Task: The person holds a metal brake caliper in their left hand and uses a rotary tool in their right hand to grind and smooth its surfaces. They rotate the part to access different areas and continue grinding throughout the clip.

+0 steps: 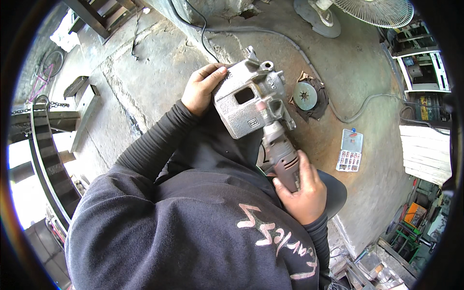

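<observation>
My left hand (203, 89) grips the upper left edge of a silver cast metal brake caliper (231, 111), which is held tilted over my lap. The caliper has a rectangular opening and several bosses with holes along its right side. My right hand (302, 193) is closed around a grey rotary power tool (282, 154) below it. The tool's small reddish tip (262, 108) meets or lies just over the caliper near its middle; I cannot tell whether they touch.
Right of the caliper lie a round metal disc (304, 96) on dark cloth and an open compartment box of small bits (349, 159). A standing fan (367, 9), cables (367, 101), shelving (406, 72) and tool clutter (420, 227) line the right. A steel ramp (46, 159) stands at left.
</observation>
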